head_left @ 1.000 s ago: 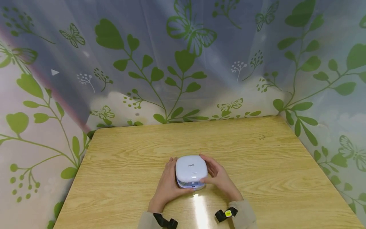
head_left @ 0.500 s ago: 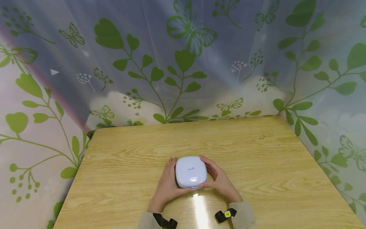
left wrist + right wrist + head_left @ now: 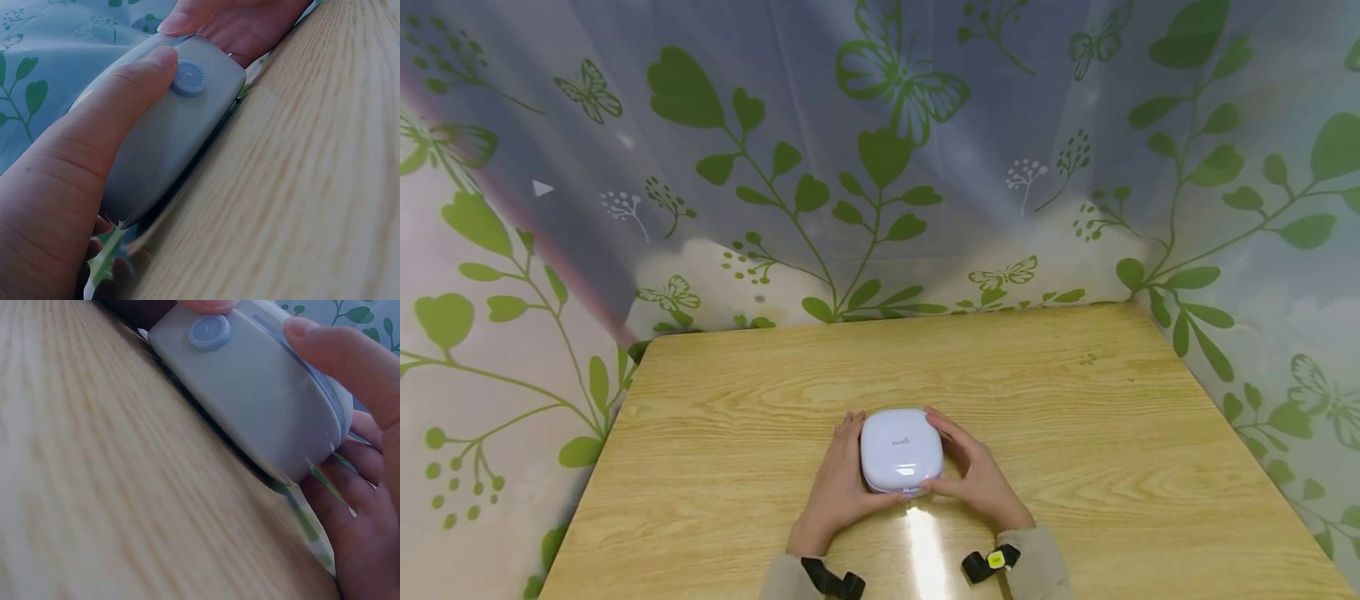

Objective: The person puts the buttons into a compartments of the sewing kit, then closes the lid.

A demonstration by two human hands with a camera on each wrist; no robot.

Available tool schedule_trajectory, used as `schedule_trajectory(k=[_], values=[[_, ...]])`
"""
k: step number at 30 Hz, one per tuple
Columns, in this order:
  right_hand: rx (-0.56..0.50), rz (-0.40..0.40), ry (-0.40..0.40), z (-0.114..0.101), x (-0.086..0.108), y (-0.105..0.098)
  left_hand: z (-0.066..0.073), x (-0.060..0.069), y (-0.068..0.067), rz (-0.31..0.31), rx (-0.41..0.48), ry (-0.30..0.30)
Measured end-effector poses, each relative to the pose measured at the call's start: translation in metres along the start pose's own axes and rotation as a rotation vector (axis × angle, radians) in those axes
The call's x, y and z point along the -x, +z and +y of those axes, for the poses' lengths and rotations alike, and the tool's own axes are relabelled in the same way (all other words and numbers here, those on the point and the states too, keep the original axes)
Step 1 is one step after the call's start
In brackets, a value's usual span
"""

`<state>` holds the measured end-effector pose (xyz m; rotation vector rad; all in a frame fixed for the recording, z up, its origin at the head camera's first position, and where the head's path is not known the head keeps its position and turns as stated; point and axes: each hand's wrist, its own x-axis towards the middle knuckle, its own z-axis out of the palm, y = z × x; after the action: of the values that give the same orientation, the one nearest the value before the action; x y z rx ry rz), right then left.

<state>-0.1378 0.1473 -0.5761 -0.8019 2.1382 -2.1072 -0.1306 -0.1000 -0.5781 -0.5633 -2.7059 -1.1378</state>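
Note:
A glossy white rounded-square case with a small dark logo on its lid sits at the front middle of the table. Its lid is down on the base. On the front wall is a round bluish knob. My left hand holds the case's left side, its thumb lying across the front wall beside the knob. On the other side my right hand grips the right wall, with its thumb at the lid's front edge near the seam. The case's contents are hidden.
The wood-grain table reaches away to a hanging cloth printed with green leaves and butterflies, which also runs down both sides. Both wrists wear black camera straps below beige sleeves. A bright light reflection lies in front of the case.
The case's lid, raised a little at the front one second ago, has come down onto the base. The right thumb has moved down with it; the left hand has stayed in place.

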Motion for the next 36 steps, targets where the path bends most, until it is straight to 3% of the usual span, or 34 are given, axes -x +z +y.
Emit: schedule_trajectory(k=[11, 18, 36], values=[[0.044, 0.012, -0.033, -0.002, 0.001, -0.001, 0.000, -0.001, 0.001, 0.000, -0.002, 0.013], [0.044, 0.007, -0.062, -0.023, 0.000, 0.003, 0.000, -0.001, 0.001, 0.004, -0.004, 0.011], [0.085, -0.007, -0.009, -0.033, 0.001, 0.002, -0.001, 0.000, 0.002, 0.000, -0.008, 0.001]])
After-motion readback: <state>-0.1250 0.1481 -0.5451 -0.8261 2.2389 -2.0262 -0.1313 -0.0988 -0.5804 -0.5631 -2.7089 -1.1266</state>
